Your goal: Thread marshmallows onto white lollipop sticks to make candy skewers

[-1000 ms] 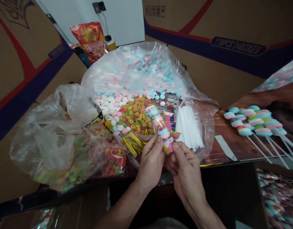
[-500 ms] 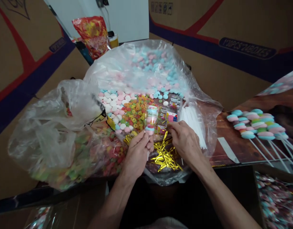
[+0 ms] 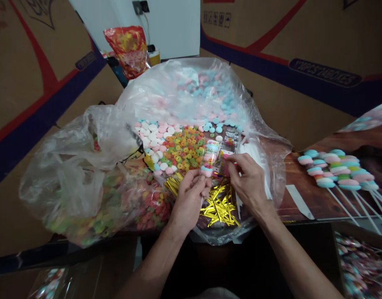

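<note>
My left hand [image 3: 192,193] is closed round the lower end of a candy skewer [image 3: 210,155] in a clear printed wrapper. The skewer stands nearly upright, with pink, white and blue pieces stacked in it. Just right of it, my right hand [image 3: 248,178] has thumb and index finger pinched together; what is between them is too small to tell. Below both hands lies a heap of gold twist ties [image 3: 220,207]. Printed clear wrappers [image 3: 231,141] lie behind the right fingers. White sticks [image 3: 256,160] are partly covered by the right hand.
Ring gummies [image 3: 184,149] and pastel candies [image 3: 150,135] spread behind my hands. A large plastic bag [image 3: 166,87] stands at the back, another bag of gummies [image 3: 81,211] at left. Unwrapped candy skewers [image 3: 336,170] lie at right, above a box of wrapped candy [image 3: 363,265]. Cardboard boxes [image 3: 271,25] surround the table.
The left hand and the wrapped skewer have shifted right, and the skewer leans slightly more to the right. My right hand has come up a little, its fingers closer to the wrapper.
</note>
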Demonstrator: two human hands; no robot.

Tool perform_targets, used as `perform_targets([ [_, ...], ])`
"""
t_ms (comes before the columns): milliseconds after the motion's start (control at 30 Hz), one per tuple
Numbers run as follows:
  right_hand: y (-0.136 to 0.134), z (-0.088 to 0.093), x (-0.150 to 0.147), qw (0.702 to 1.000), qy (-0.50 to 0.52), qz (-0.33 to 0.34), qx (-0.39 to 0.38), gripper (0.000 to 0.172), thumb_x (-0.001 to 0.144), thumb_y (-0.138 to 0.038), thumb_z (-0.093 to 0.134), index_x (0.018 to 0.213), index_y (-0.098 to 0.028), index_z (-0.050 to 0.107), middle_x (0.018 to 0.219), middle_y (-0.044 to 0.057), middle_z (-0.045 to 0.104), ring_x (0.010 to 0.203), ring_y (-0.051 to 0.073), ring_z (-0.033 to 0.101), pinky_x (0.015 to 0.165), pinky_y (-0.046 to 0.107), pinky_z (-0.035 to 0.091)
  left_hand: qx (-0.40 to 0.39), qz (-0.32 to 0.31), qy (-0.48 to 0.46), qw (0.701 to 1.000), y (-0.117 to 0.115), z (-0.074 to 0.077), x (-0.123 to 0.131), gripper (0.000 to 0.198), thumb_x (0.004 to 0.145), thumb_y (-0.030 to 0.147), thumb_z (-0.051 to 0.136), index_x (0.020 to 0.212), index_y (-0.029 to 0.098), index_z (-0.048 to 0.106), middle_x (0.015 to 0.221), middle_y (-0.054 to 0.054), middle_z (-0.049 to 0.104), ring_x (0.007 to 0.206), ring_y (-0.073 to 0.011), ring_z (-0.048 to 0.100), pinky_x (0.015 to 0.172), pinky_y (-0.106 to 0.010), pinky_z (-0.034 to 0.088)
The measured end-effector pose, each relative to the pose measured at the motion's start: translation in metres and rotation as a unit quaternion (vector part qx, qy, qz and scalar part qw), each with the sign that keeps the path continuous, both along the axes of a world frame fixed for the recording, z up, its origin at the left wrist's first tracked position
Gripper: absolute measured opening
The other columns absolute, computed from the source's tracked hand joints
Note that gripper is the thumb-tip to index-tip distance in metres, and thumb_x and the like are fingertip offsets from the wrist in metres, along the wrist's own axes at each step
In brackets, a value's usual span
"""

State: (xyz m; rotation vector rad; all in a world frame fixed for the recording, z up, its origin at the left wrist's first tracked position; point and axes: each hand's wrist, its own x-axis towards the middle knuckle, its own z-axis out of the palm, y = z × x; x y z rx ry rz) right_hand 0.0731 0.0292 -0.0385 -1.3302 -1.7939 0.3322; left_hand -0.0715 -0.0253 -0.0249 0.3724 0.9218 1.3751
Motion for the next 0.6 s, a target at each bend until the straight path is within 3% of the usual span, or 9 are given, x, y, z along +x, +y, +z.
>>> perform_targets([
  [67, -0.001, 0.01, -0.003, 0.989, 0.15, 0.0, -0.008, 0.008, 0.089, -0.02, 0.057, 0.087, -0.02, 0.064, 0.077, 0.001, 0.062, 0.066, 0.014, 0.056, 0.061, 0.027, 0.045, -0.006, -0.001, 0.002, 1.0, 0.001, 0.0, 0.002, 0.021, 0.074, 0.024, 0.076, 0.084, 0.016, 0.059, 0.068, 0.002, 0.056, 0.052, -0.0019, 0.04, 0.049, -0.014, 0.028],
  [133, -0.005, 0.023, -0.006, 0.95, 0.305, 0.012, -0.063, 0.003, 0.085, -0.023, 0.064, 0.087, -0.021, 0.063, 0.072, -0.002, 0.06, 0.061, 0.012, 0.056, 0.058, 0.025, 0.046, -0.014, -0.001, 0.004, 1.0, 0.003, 0.001, 0.004, 0.024, 0.074, 0.025, 0.076, 0.085, 0.016, 0.057, 0.068, 0.003, 0.055, 0.049, -0.0008, 0.037, 0.047, -0.014, 0.025],
  [267, -0.022, 0.039, -0.014, 0.829, 0.515, 0.091, -0.198, 0.04, 0.075, -0.024, 0.075, 0.112, -0.025, 0.061, 0.075, -0.004, 0.064, 0.057, 0.01, 0.058, 0.055, 0.023, 0.049, -0.011, -0.008, 0.026, 1.0, 0.005, 0.002, 0.015, 0.024, 0.076, 0.028, 0.073, 0.086, 0.015, 0.055, 0.067, 0.004, 0.053, 0.047, 0.0, 0.03, 0.045, -0.014, 0.019],
  [333, -0.032, 0.036, -0.02, 0.801, 0.55, 0.084, -0.221, 0.038, 0.072, -0.024, 0.078, 0.108, -0.024, 0.063, 0.075, -0.003, 0.066, 0.056, 0.01, 0.059, 0.054, 0.022, 0.049, -0.012, 0.005, 0.052, 0.999, 0.005, 0.003, 0.022, 0.024, 0.079, 0.03, 0.07, 0.09, 0.017, 0.054, 0.067, 0.004, 0.053, 0.048, -0.001, 0.033, 0.046, -0.014, 0.021],
  [400, -0.041, 0.026, -0.026, 0.804, 0.559, 0.039, -0.198, 0.025, 0.072, -0.025, 0.079, 0.093, -0.021, 0.065, 0.074, -0.002, 0.066, 0.058, 0.011, 0.06, 0.056, 0.022, 0.05, -0.011, 0.024, 0.073, 0.997, 0.004, 0.004, 0.029, 0.024, 0.08, 0.029, 0.068, 0.093, 0.02, 0.05, 0.069, 0.004, 0.055, 0.05, -0.0026, 0.038, 0.047, -0.015, 0.024],
  [500, -0.051, 0.01, -0.031, 0.838, 0.522, -0.034, -0.157, 0.016, 0.074, -0.025, 0.079, 0.082, -0.019, 0.066, 0.073, -0.001, 0.066, 0.063, 0.011, 0.06, 0.06, 0.023, 0.05, 0.015, 0.022, 0.077, 0.997, 0.003, 0.006, 0.033, 0.022, 0.081, 0.027, 0.066, 0.09, 0.021, 0.047, 0.068, 0.005, 0.053, 0.049, -0.0031, 0.035, 0.047, -0.016, 0.023],
  [600, -0.056, 0.005, -0.028, 0.854, 0.485, -0.051, -0.183, 0.014, 0.076, -0.027, 0.077, 0.08, -0.018, 0.068, 0.073, 0.0, 0.065, 0.065, 0.013, 0.058, 0.06, 0.024, 0.049, 0.038, 0.005, 0.064, 0.997, 0.003, 0.009, 0.034, 0.019, 0.08, 0.024, 0.065, 0.084, 0.02, 0.046, 0.07, 0.006, 0.051, 0.049, -0.0032, 0.03, 0.047, -0.018, 0.021],
])
